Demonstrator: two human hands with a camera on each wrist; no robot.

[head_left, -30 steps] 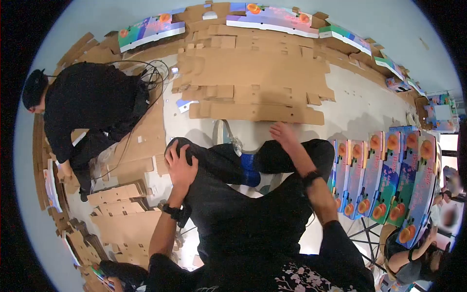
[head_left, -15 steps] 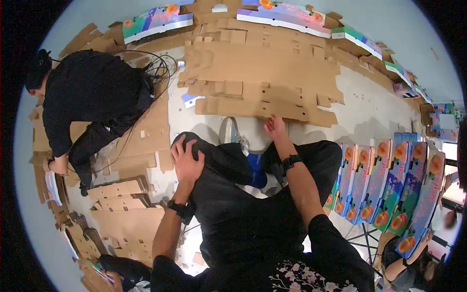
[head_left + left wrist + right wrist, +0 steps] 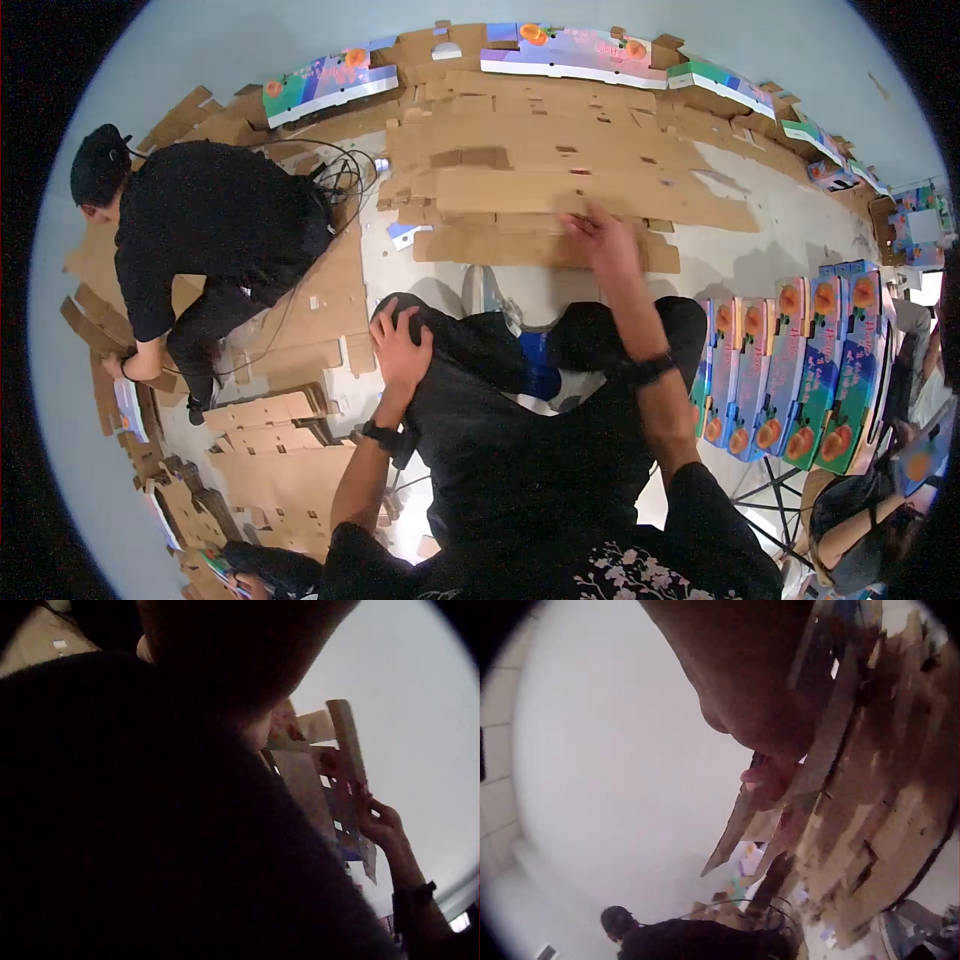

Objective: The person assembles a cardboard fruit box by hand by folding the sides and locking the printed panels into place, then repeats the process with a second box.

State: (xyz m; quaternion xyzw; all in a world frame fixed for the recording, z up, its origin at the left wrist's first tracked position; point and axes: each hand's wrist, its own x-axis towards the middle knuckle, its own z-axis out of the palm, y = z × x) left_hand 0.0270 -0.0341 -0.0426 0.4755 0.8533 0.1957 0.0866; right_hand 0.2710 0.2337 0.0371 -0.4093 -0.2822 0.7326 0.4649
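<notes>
My left hand (image 3: 403, 345) rests on my left knee, fingers spread over the dark trousers. In front of my legs, my right hand (image 3: 605, 245) grips a flat brown cardboard sheet (image 3: 520, 190) by its near side. The sheet is tilted up off the pile, and its right end sticks out over the pale floor. In the right wrist view a fingertip (image 3: 751, 778) curls over a flap of that cardboard. The left wrist view shows the raised sheet (image 3: 346, 739) from the side, with holes along it and the right hand at its edge.
More flattened cardboard (image 3: 540, 115) lies beneath and beyond. Printed peach boxes (image 3: 790, 370) stand in a row at right, where another person (image 3: 860, 530) holds a box. A person in black (image 3: 215, 225) bends at left beside coiled cables (image 3: 350, 185). Cardboard stacks (image 3: 270, 480) lie lower left.
My right hand went to the sheet's near edge, then moved up and forward, lifting it. The left hand stayed on the knee. At right, the other person moved a peach box off the row.
</notes>
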